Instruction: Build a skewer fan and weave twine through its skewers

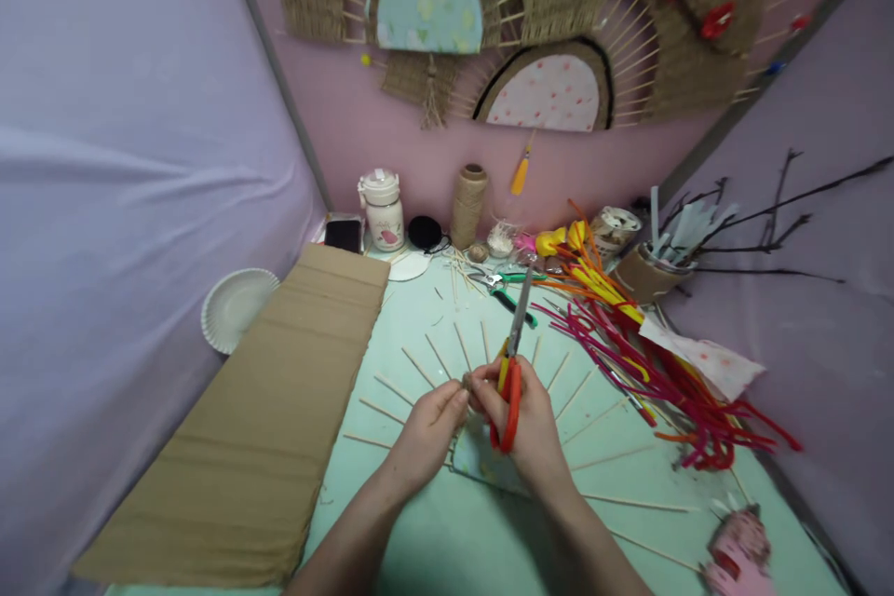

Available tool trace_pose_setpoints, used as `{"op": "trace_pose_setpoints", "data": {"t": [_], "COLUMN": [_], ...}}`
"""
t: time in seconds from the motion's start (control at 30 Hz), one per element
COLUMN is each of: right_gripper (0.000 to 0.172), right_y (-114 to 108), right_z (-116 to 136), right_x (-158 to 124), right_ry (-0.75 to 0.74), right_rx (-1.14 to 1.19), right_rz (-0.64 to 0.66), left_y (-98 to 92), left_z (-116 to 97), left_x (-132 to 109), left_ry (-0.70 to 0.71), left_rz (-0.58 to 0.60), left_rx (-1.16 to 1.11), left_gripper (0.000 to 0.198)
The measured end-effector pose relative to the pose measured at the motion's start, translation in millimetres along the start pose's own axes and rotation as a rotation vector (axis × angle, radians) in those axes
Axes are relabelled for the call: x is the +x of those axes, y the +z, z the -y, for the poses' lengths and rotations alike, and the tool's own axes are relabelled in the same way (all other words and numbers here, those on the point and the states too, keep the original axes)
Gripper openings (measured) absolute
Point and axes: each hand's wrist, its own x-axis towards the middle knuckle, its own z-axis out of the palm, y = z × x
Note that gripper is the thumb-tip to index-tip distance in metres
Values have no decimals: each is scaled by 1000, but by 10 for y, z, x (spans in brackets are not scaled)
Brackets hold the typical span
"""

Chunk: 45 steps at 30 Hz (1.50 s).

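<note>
My right hand (536,414) holds a pair of scissors (515,345) with red and yellow handles, blades pointing up and away. Thumb and fingertips of that hand also meet those of my left hand (429,428) at a small brown bit of twine (468,381). The left fingers are closed in a pinch on it. Beneath both hands lies a half-round piece covered in pale patterned fabric (481,456), with thin wooden sticks (415,363) fanning out from its curved edge. My hands hide much of its middle.
A large cardboard sheet (279,391) lies on the left beside a paper plate (237,307). At the back stand a white bottle (384,214) and a twine spool (469,209); green-handled pliers (513,298) lie nearer. Red and yellow pipe cleaners (643,363) cover the right side.
</note>
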Motion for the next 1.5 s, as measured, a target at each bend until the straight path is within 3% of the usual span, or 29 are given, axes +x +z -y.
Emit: {"op": "trace_pose_setpoints", "data": {"t": [0.1, 0.2, 0.3, 0.37, 0.53, 0.7, 0.87, 0.97, 1.07, 1.17, 1.3, 1.4, 1.5], "right_gripper": [25, 18, 6, 10, 14, 15, 31, 26, 29, 40, 32, 24, 15], "right_y": [-78, -120, -5, 178, 752, 1011, 881, 629, 298, 1, -246, -347, -396], "right_z": [43, 208, 402, 482, 424, 235, 301, 405, 426, 344, 218, 198, 215], "right_x": [56, 240, 626, 965, 1674, 1900, 1710, 1347, 885, 498, 220, 115, 43], "right_ry": [-27, -114, -314, -465, -594, -639, -621, -586, -454, -309, -120, -93, -105], "right_rx": [-117, -518, -998, -1220, -1269, -1242, -1129, -983, -593, -387, -67, -1, 8], "right_rz": [72, 101, 147, 268, 480, 609, 532, 564, 612, 653, 662, 634, 583], "left_y": [-6, 2, 10, 8, -18, -34, -48, -57, -37, 23, 103, 121, 124], "left_z": [9, -12, -69, -107, -129, -112, -157, -189, -208, -209, -160, -107, -95], "left_x": [-11, -21, -30, -35, -27, -23, -32, -29, -42, -69, -96, -114, -142], "left_ry": [-12, 19, 63, 74, 59, 30, -10, -36, -58, -120, -253, -328, -360], "left_rz": [-30, -192, -341, -378, -349, -362, -370, -343, -282, -179, 27, 147, 190], "left_rx": [-81, -289, -472, -533, -574, -603, -647, -672, -660, -593, -455, -378, -346], "left_gripper": [38, 40, 41, 42, 43, 44, 45, 45, 44, 48, 52, 52, 49]}}
